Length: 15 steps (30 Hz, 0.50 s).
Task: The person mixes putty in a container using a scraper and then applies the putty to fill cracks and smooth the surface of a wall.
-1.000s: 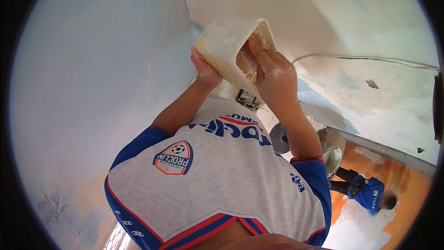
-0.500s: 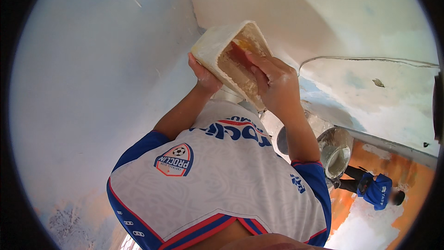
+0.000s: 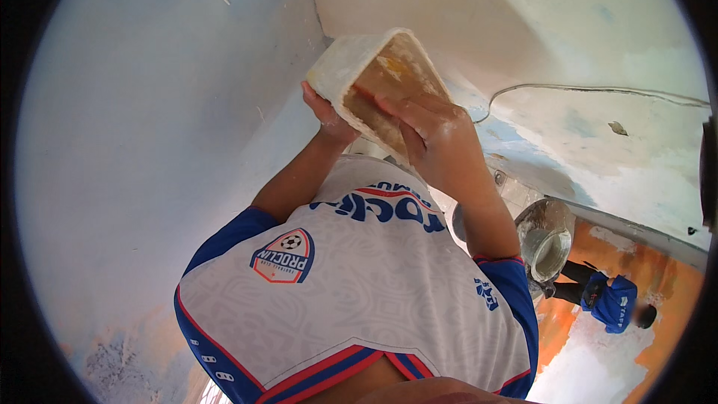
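A whitish rectangular tub [image 3: 345, 61], crusted with dried plaster, is held up in front of my chest, tilted with its open mouth toward me and to the right. My left hand [image 3: 330, 114] grips its lower left side, with the thumb up along the outer wall. Inside the mouth is my right hand [image 3: 440, 133], its fingers closed round a reddish flat scraper [image 3: 366, 93]. Only a thin edge of that scraper shows; my fingers and the tub hide the remainder. Pale residue and a yellowish patch coat the tub's inner wall.
Patchy painted walls [image 3: 164, 120] surround me, meeting in a corner behind the tub. A cable [image 3: 583, 89] runs along the right wall. Below right stands a plaster-stained bucket [image 3: 550, 251]. Further off, a person in a blue shirt [image 3: 609, 303] stands by an orange and white surface.
My right hand has moved a little left and up inside the tub, and less of the reddish scraper shows. The tub has shifted slightly up. My left hand keeps its grip.
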{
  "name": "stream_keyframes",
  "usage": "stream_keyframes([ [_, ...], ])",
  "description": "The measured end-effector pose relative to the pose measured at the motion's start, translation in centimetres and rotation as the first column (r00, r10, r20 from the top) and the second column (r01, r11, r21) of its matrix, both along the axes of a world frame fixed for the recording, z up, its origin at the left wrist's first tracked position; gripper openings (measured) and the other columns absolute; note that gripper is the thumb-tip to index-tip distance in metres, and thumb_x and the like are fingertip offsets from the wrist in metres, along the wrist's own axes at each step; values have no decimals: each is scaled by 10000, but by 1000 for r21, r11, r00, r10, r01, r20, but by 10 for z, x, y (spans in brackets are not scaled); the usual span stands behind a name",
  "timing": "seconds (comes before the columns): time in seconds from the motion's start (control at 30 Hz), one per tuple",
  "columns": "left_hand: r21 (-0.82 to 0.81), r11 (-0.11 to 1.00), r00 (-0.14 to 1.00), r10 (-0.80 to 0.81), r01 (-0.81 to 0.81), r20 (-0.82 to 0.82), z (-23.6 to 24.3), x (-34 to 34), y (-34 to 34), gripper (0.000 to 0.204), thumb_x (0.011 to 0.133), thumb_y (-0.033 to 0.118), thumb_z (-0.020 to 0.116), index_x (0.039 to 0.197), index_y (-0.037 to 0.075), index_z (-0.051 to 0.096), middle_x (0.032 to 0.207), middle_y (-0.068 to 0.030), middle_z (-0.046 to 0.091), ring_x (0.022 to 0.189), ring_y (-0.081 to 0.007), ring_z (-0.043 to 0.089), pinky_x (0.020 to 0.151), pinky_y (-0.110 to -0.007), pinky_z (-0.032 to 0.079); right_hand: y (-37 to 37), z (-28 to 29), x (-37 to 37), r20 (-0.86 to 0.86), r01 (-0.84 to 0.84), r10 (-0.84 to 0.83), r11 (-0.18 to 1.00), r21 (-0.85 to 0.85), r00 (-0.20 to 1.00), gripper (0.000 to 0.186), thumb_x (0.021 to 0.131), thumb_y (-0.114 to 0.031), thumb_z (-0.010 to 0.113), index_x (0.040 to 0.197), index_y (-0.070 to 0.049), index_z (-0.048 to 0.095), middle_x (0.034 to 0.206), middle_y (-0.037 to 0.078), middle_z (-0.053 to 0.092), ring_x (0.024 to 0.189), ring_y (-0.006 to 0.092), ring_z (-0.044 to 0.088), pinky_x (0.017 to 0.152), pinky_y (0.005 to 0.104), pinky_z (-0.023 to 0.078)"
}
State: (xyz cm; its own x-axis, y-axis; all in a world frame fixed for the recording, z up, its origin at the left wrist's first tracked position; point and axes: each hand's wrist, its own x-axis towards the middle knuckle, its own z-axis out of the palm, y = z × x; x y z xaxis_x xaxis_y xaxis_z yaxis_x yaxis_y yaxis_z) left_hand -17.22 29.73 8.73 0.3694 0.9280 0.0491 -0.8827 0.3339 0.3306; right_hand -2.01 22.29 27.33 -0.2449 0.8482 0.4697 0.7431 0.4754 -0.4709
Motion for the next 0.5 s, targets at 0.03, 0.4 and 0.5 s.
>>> stream_keyframes([
  [0.03,12,1000,999,21,-21,-44,0,0,-2,1150,813,1011,199,1569,174,422,1542,-101,495,1412,-297,493,1164,-474,439,-1,3,2,-79,-46,41,997,-62,996,331,854,54,725,1159,-65,773,852,150,726,747,304,712,663,385,565],
  [0.4,26,995,994,-102,101,46,-2,-7,9,1130,819,1005,223,1570,186,422,1536,-105,482,1399,-299,491,1152,-480,449,3,3,-5,-123,-71,61,994,-82,991,317,860,61,711,1147,-58,771,830,144,720,717,316,696,641,388,556],
  [0.5,27,995,994,-97,96,43,-8,-9,12,1127,821,1003,224,1571,185,421,1535,-105,484,1396,-298,494,1151,-479,451,8,2,-9,-185,11,-28,996,-93,982,304,861,66,703,1133,-53,768,825,147,718,703,327,693,626,407,555],
])
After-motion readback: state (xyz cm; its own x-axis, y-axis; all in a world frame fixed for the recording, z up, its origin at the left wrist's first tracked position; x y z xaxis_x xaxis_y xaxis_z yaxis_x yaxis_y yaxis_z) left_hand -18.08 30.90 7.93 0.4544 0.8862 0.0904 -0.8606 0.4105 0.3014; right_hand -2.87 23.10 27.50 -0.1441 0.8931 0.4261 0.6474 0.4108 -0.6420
